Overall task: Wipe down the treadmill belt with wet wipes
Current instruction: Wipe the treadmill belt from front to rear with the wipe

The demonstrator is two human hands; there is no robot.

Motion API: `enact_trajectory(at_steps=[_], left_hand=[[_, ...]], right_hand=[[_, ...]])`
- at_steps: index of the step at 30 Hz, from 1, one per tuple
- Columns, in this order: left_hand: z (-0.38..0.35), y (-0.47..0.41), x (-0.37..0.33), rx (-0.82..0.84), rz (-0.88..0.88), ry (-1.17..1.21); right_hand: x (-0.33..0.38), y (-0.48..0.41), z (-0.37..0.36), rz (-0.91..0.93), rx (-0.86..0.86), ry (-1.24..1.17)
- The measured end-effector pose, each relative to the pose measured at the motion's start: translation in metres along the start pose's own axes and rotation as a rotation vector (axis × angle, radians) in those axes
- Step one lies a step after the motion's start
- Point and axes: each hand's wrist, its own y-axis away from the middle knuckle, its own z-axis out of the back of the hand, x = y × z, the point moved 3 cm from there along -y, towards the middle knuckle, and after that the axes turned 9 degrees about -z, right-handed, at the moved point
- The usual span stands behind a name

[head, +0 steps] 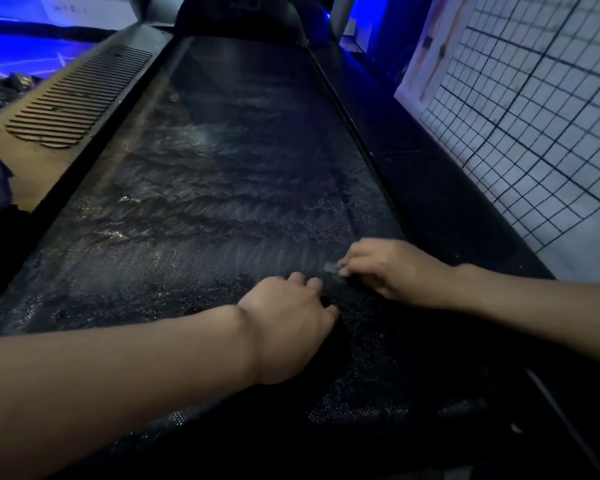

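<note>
The black treadmill belt (222,188) runs away from me, with wet, shiny streaks across its middle and left. Both hands are low over the near right part of the belt. My right hand (388,268) pinches a small grey corner of the wet wipe (330,267) between its fingertips. My left hand (291,317) is close beside it, knuckles up and fingers curled down onto the dark, soiled rest of the wipe. That part is hard to tell from the belt in the dim light.
A tan side rail with a slotted vent (80,95) borders the belt on the left, and a black side rail (430,188) on the right. A wire grid panel (534,116) stands against the right wall. The motor cover (239,19) closes the far end.
</note>
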Motion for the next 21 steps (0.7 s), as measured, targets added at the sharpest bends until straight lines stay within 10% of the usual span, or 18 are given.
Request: enact_trajectory(at_steps=[21], left_hand=[[-0.006,-0.015,-0.025,-0.123,-0.173,0.008]], right_hand=[[-0.030,0.033,0.017,-0.281,0.113,0.076]])
